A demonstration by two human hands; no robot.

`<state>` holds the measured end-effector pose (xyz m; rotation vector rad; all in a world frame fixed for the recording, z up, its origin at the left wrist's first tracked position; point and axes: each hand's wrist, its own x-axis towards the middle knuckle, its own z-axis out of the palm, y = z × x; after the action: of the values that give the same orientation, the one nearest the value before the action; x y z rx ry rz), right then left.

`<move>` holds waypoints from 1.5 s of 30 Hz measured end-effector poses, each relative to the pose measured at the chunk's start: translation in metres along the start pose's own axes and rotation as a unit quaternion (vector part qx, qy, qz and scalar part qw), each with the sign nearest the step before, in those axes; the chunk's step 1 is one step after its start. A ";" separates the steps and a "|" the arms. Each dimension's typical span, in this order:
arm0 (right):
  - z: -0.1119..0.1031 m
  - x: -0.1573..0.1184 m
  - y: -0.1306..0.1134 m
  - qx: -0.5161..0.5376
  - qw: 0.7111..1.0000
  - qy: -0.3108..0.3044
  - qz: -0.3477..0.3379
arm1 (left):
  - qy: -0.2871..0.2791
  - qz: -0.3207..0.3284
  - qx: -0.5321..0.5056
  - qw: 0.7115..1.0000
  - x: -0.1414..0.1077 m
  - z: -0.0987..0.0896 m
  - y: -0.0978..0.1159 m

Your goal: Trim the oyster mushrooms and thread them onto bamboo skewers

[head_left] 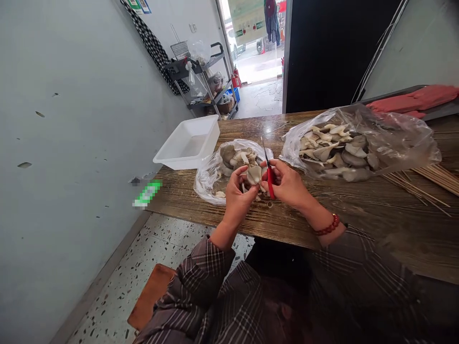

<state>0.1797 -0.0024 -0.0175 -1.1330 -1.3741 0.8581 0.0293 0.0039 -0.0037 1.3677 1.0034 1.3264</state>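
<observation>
A pale oyster mushroom (254,175) is pinched in the fingers of my left hand (239,197), its cap turned toward me. My right hand (287,184) is closed around red-handled scissors (270,181), whose narrow metal blades point up and away. The fingertips of that hand are close to the mushroom's right edge; whether they touch it, I cannot tell. Just behind both hands lies an open clear plastic bag (206,184) with more oyster mushrooms (229,155) in it. To the right, a larger clear bag (401,143) holds a heap of oyster mushroom pieces (330,148).
A white plastic tub (182,143) stands at the table's left end, near the wall. Thin wooden skewers (437,177) lie at the right, below a red cloth-like bundle (412,101). Beyond the wooden table (211,210) are a shelf cart (208,81) and a doorway.
</observation>
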 end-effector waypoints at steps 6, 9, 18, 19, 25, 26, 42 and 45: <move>-0.001 -0.002 -0.001 -0.068 0.997 0.006 -0.027 | -0.010 -0.001 0.013 1.000 -0.001 0.000 0.002; -0.001 -0.003 -0.001 -0.078 0.996 -0.003 -0.033 | -0.010 0.003 0.024 1.000 0.000 0.001 0.004; 0.007 -0.003 -0.002 0.010 1.000 0.022 0.004 | -0.004 0.033 0.049 0.998 0.001 0.008 0.002; 0.008 -0.003 -0.002 0.027 0.999 0.025 0.011 | -0.008 0.037 0.052 0.998 0.001 0.009 0.002; 0.007 0.003 0.003 0.110 0.991 0.021 0.070 | -0.027 0.017 0.019 0.999 0.005 0.010 -0.003; 0.006 0.004 0.003 0.109 0.991 0.026 0.069 | -0.035 0.007 0.003 0.999 0.005 0.010 -0.003; 0.004 -0.004 0.002 -0.172 0.978 0.072 -0.097 | -0.072 -0.073 0.043 0.994 0.013 0.010 0.001; 0.004 -0.005 0.002 -0.192 0.974 0.059 -0.108 | -0.075 -0.063 0.075 0.992 0.013 0.008 0.000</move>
<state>0.1759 -0.0061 -0.0212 -1.2724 -1.5711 0.3698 0.0378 0.0161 -0.0009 1.4670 1.0851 1.0574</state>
